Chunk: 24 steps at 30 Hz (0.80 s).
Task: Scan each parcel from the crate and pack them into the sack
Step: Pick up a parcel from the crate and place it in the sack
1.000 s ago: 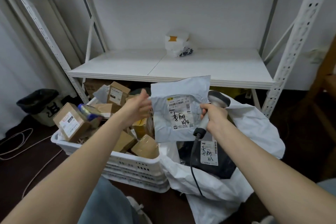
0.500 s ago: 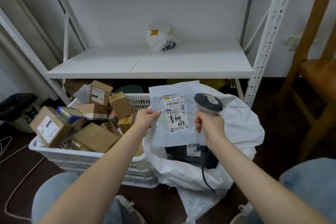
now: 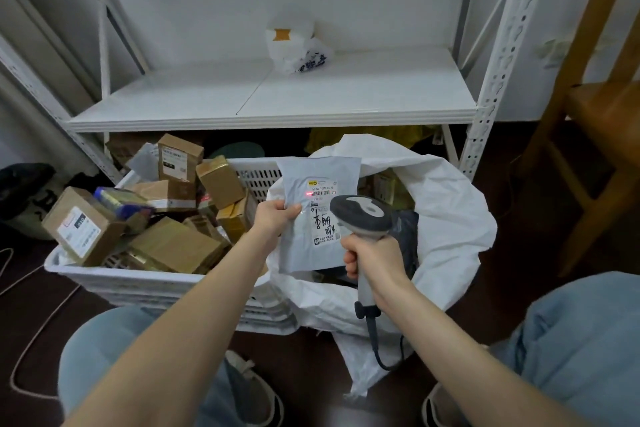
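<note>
Crate [image 3: 162, 282] of boxes [image 3: 173, 246] at left, left hand [image 3: 273, 218] pinching left edge of grey parcel [image 3: 301, 253], long axis upright, label toward the camera, over the sack [image 3: 450, 204], right hand [image 3: 375, 260] curled round scanner [image 3: 362, 215] aimed at barcode [image 3: 320, 193]

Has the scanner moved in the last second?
Yes. Judged against the white crate, the scanner in the right hand has come lower and nearer the person, over the sack; its red light falls on the grey parcel in the left hand.
</note>
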{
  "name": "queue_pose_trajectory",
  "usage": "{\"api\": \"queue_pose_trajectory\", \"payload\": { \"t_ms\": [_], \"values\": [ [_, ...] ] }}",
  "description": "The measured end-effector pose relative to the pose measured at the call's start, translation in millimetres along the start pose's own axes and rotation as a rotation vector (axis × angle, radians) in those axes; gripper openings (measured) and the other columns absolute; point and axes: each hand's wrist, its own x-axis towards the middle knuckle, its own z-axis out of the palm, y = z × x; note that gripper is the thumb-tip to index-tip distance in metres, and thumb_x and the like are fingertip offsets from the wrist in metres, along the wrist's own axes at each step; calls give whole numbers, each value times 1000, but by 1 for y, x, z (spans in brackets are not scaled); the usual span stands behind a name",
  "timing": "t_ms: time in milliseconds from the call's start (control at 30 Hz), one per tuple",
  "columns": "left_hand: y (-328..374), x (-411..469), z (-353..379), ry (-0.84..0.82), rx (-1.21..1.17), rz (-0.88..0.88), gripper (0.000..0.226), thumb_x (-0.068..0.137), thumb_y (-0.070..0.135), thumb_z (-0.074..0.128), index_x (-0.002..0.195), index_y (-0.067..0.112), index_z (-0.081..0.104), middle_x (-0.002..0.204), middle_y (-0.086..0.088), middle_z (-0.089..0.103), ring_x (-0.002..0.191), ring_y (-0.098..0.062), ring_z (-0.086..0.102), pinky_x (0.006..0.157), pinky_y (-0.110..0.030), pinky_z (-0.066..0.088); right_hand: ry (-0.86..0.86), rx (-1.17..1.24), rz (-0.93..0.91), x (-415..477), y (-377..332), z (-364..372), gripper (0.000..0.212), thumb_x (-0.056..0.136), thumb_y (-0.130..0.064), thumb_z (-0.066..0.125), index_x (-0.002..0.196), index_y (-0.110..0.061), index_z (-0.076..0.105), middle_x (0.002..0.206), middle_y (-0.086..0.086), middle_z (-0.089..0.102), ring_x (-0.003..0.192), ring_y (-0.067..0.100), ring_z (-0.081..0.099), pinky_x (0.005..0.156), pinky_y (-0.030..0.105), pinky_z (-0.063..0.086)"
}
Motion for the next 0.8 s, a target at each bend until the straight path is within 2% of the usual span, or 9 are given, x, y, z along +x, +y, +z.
{"api": "queue_pose_trajectory", "payload": {
  "t_ms": [200,400,667,800],
  "values": [
    [-1,0,0,-4,1,-2,13,89,14,67,78,9,66,79,-4,68,73,-20,65,57,-26,49,-3,17,22,2,2,-1,11,82,-1,61,72,-5,63,52,4,54,40,10,46,42,22,42],
    [0,-1,2,-29,10,14,12,90,15,66,79,10,66,79,-2,68,70,-16,63,57,-24,47,-29,40,49,2,1,-3,12,85,-3,61,73,-6,62,55,4,53,42,11,45,44,23,43],
    [2,-1,8,-54,37,29,14,91,16,66,77,11,64,77,0,66,65,-11,60,45,-15,46,-16,83,69,9,3,-5,8,85,-3,62,77,-4,62,54,4,51,38,11,43,43,24,41],
    [5,3,15,-92,45,21,11,90,16,67,81,10,64,84,-5,66,67,-14,61,58,-22,52,34,86,30,18,-4,-10,12,84,-5,64,73,-4,63,53,4,52,40,12,43,43,24,40]
  ]
}}
